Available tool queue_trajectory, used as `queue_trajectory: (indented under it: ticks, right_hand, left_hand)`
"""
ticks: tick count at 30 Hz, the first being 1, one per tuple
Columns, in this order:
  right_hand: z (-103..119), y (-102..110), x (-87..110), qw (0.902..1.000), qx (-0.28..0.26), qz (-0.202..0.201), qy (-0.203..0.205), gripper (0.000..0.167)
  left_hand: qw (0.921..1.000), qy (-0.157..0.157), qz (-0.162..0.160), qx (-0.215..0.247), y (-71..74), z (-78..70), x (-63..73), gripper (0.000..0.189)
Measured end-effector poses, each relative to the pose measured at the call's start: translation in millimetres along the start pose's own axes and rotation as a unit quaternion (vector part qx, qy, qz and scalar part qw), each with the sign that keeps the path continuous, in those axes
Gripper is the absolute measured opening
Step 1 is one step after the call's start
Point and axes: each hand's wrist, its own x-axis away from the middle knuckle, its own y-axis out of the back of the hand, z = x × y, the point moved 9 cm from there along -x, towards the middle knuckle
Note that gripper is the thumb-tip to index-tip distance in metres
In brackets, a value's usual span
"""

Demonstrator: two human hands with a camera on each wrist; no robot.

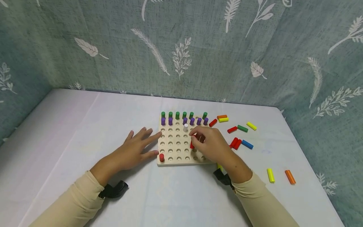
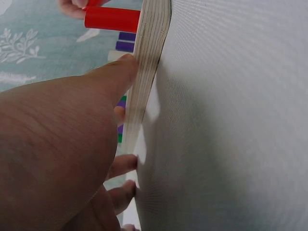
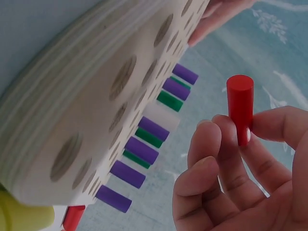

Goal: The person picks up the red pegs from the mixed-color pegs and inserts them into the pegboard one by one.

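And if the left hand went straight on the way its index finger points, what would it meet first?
Most likely the board, at its left edge. The left hand lies right beside that edge, perhaps touching it; exact contact is hard to tell.

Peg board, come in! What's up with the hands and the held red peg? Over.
Right hand: pinching red peg above board. Left hand: fingers spread, touching board's left edge. Loose pegs: off to the right, probably not in the way.
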Motion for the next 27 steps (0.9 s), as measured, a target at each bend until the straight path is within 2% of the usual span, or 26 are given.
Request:
queue_trajectory:
  ticks: [10, 15, 27]
  right_hand:
    - [6, -7, 2.0, 0.9996, 0.015, 0.004, 0.022, 0.013]
    - [10, -11, 1.7, 0.9994, 0.021, 0.017, 0.021, 0.013]
    - [19, -18, 3.9, 0.9985, 0.014, 0.031, 0.042, 0.011]
  left_hand:
    - [1.0000, 0.005, 0.002, 0.000, -0.8, 1.4, -0.2, 0.073]
    - [1.0000, 0.005, 0.001, 0.000, -0.7, 2.5, -1.1, 0.073]
    - [1.0000, 0.004, 0.001, -0.002, -0.8, 4.3, -1.4, 0.073]
